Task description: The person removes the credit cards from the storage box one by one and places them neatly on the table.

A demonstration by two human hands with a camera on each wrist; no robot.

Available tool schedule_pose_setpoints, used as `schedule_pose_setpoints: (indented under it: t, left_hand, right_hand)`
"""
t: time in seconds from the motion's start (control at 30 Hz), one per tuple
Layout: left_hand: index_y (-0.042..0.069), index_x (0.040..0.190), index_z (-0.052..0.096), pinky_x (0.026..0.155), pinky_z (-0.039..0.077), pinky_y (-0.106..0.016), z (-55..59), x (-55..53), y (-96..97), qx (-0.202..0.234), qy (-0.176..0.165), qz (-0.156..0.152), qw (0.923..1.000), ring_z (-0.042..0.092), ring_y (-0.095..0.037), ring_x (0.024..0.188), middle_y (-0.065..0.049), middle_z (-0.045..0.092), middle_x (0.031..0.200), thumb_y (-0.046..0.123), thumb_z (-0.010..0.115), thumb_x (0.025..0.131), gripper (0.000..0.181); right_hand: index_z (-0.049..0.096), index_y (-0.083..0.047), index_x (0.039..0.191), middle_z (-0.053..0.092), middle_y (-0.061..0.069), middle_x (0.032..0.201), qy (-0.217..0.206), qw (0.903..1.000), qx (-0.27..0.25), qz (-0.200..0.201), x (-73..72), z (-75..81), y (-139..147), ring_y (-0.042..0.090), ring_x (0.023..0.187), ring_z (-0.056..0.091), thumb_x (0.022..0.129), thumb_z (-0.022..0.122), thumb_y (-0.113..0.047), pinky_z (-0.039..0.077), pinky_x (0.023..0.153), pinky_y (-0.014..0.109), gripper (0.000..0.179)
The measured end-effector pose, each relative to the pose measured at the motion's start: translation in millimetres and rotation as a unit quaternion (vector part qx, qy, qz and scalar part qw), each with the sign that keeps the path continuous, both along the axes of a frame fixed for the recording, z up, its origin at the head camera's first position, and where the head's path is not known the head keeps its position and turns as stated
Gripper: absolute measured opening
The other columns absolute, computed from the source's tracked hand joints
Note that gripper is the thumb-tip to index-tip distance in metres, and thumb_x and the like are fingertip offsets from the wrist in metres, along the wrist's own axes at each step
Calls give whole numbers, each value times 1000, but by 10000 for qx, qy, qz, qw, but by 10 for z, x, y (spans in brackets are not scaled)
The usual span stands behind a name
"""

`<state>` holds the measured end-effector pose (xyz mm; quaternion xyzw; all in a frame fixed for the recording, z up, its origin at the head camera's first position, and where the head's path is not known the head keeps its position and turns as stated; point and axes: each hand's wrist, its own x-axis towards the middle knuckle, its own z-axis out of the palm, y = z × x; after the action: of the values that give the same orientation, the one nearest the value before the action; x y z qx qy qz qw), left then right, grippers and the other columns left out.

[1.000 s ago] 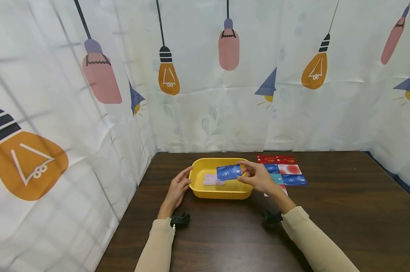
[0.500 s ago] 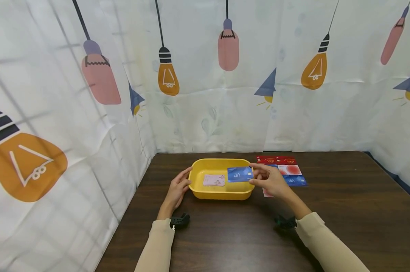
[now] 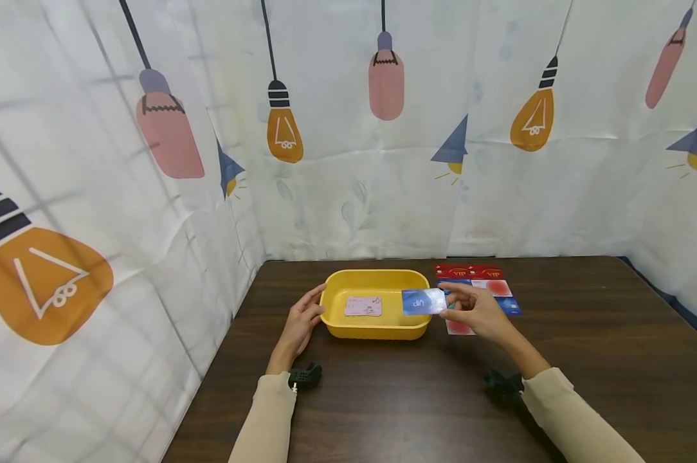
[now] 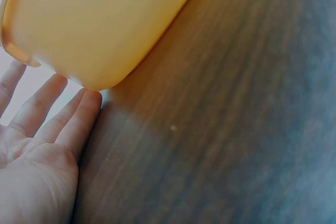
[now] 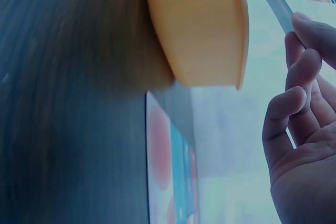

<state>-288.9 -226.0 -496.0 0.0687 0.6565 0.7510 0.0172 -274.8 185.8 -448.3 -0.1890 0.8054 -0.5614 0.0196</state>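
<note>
My right hand point(image 3: 480, 315) pinches a blue VIP card point(image 3: 420, 301) by its right end, above the right side of a yellow plastic tray point(image 3: 377, 333). In the right wrist view the same card point(image 5: 276, 2) shows nearly edge-on between thumb and finger. Inside the tray lies a pale pink card point(image 3: 362, 307), perhaps more than one in a stack. At the tray's left end, my left hand point(image 3: 295, 328) touches the wall and rim. Its fingers point(image 4: 39, 106) are fairly straight in the left wrist view, tips against the tray.
Right of the tray, several cards lie in rows on the dark wooden table point(image 3: 383, 399): red VIP cards point(image 3: 486, 272), a white card with a red circle point(image 3: 497, 288) and a blue card point(image 3: 509, 305). My right hand partly covers them. A patterned curtain point(image 3: 348, 193) hangs behind.
My right hand has moved right with the blue VIP card, from over the tray's middle to its right rim. The pink card now shows fully. My left hand stays put.
</note>
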Motion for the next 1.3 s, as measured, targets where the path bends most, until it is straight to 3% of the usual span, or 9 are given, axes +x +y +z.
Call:
schedule_pose_setpoints:
  t: [0.33,0.57,0.8,1.3]
  left_hand:
    - [10,154,45,96,55,-21,-15,-12,-13,-23,19,-51,10000,34,-32,152,-13,33,166,0,48,101,54]
    - [13,154,47,98,54,-21,-16,-6,-11,-60,-17,-76,10000,35,-26,152,-9,35,166,1,50,101,54]
    - [11,155,44,103,53,-29,-14,-8,-12,-93,17,-61,9999,35,-30,152,-12,34,166,1,49,102,54]
    - [12,154,46,103,53,-28,-21,-13,-19,-95,-31,14,9999,35,-28,152,-11,35,166,1,48,102,54]
  right_hand:
    - [57,-3,143,67,7,100,51,9994,296,-198,36,-78,301,15,69,54,91,77,-21,43,49,22,59]
    - [59,-1,141,66,5,95,299,9989,255,-238,46,-93,535,10,68,55,92,76,-17,45,51,24,55]
    - [55,5,143,69,7,98,322,9983,358,-334,14,-136,758,12,73,60,92,76,-15,52,60,22,58]
    - [53,5,143,68,1,94,-274,9963,767,-280,-7,-194,1271,11,77,60,93,75,-16,54,65,22,59]
